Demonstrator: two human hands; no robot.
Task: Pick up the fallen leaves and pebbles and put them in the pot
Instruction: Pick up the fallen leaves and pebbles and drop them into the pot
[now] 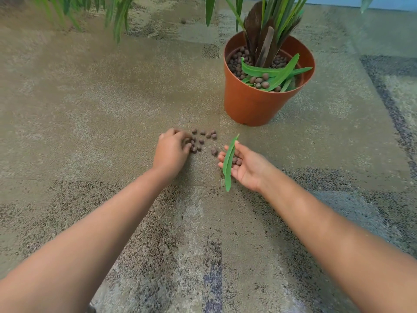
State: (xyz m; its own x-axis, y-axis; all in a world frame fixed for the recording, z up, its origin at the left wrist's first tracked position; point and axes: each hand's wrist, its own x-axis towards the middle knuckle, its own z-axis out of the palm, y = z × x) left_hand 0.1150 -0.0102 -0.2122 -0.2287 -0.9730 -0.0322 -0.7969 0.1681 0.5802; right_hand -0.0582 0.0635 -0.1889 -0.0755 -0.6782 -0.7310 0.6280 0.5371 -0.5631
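Left hand (171, 152) fingertips blurred among pebbles (204, 137) on carpet (90, 98)

Indoor carpeted floor, probably of an office or similar commercial interior. Evidence: low-pile carpet (94, 91) in mottled beige, grey and blue patches resembling modular tiles, a pale wall base (338, 2) at the far edge, and a decorative plant in a terracotta-coloured plastic pot (252, 102).

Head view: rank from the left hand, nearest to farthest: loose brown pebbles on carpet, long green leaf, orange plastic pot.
1. Loose brown pebbles on carpet: at the left hand's fingertips.
2. Long green leaf: to the right, lying across the open right hand.
3. Orange plastic pot: farther ahead, right.
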